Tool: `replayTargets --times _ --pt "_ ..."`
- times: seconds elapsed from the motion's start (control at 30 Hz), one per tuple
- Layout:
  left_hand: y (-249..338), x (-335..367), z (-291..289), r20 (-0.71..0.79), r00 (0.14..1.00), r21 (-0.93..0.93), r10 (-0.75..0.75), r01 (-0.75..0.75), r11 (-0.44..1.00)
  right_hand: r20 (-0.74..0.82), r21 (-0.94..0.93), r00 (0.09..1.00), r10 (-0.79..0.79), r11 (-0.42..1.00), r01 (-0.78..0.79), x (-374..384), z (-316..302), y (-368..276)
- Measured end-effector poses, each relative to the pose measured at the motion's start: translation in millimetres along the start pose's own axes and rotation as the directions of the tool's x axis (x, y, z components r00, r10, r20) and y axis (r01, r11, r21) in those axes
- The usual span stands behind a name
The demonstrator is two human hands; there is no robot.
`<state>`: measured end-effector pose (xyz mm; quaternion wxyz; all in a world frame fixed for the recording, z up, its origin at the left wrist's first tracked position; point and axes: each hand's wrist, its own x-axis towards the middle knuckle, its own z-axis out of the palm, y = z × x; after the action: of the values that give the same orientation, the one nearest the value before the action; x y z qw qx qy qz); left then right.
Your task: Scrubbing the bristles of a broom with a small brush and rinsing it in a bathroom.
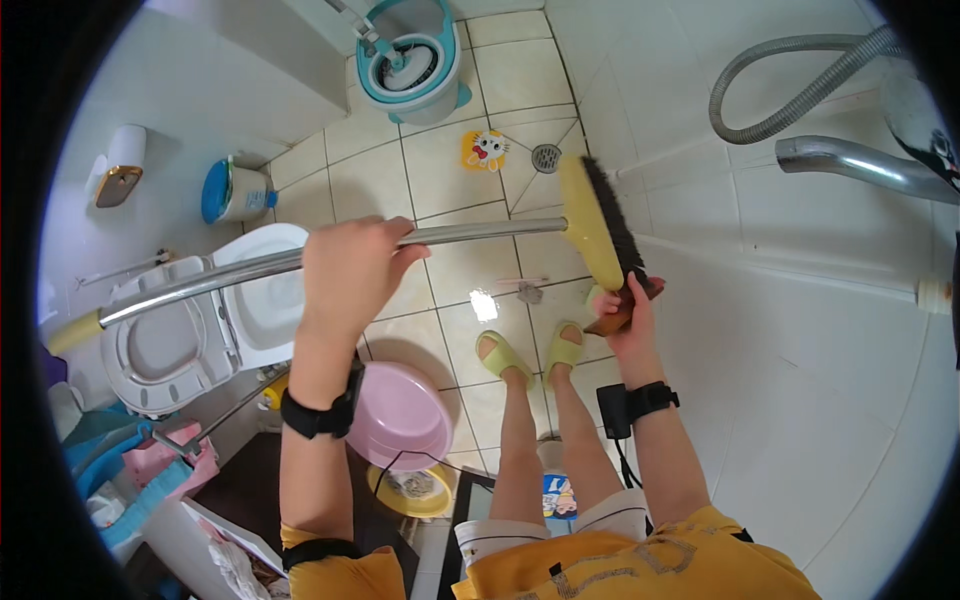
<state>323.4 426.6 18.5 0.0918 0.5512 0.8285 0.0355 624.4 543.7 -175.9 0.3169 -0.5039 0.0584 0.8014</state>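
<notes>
My left hand is wrapped round the shiny metal handle of a broom, which I hold slanting across above the floor. The broom's yellow head is at the right end of the handle, with its dark bristles turned toward the right wall. At the near end of the bristles, my right hand is closed on a flat reddish-brown thing, possibly a comb. Fingers and bristles partly cover it, so its kind is unclear. The handle's far left end has a yellow grip.
A grey clump lies on the tiles near my green slippers. Around me are a floor drain, a mop bucket, a toilet, a pink basin and a yellow basin. A metal hose hangs right.
</notes>
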Motion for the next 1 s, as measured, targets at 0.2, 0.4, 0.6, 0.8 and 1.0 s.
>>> replayTargets --times 0.2,0.4,0.6,0.8,1.0 --pt "37 45 28 0.088 0.989 0.273 0.116 -0.136 0.953 -0.144 -0.333 0.979 -0.144 0.939 0.089 -26 3 2" --pt "49 60 33 0.137 0.989 0.297 0.052 -0.091 0.951 0.177 -0.633 0.978 -0.114 0.747 0.202 -47 50 15" --pt "64 75 25 0.180 0.983 0.201 -0.028 -0.009 0.979 0.291 -0.506 0.943 -0.161 0.810 0.295 -41 97 1" --pt "41 18 42 0.434 0.841 0.061 -0.322 0.329 0.942 0.285 -0.585 0.958 -0.044 0.783 0.210 -47 78 10" --pt "16 -88 72 0.473 0.691 0.028 -0.546 0.608 0.794 0.222 -0.766 0.975 0.029 0.624 0.156 -55 21 23"
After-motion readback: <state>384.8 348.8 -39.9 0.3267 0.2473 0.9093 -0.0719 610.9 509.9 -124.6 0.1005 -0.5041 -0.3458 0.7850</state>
